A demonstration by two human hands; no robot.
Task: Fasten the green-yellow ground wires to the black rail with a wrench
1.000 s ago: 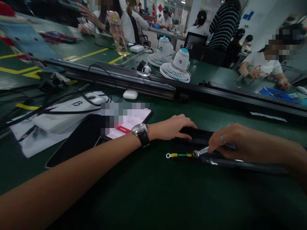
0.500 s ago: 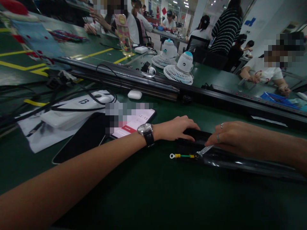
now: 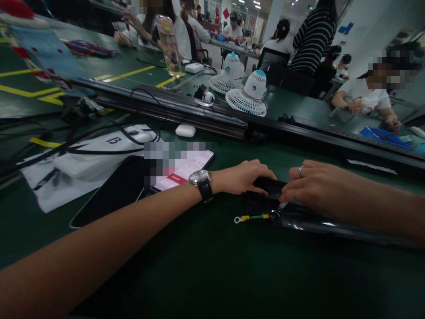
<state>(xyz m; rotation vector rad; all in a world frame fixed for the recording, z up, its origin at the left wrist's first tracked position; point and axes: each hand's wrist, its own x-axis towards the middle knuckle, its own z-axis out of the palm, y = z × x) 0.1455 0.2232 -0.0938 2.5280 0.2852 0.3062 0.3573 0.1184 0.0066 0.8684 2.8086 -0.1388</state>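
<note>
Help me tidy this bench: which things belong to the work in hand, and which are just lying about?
In hand: left hand and right hand on the long black housing; green-yellow ring-terminal wire at its side.
Lying about: lit phone; dark tablet; white earbud case; desk fans; drink bottle.

The green table (image 3: 199, 266) carries a black strip (image 3: 332, 228), a phone (image 3: 192, 166) and papers (image 3: 43, 195).

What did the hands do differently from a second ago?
The right hand slid up and left from the small wrench onto the black bar, closer to the left hand; whether it still grips the wrench is hidden. The left hand stayed on the bar's end, and the green-yellow wire stayed put.
</note>
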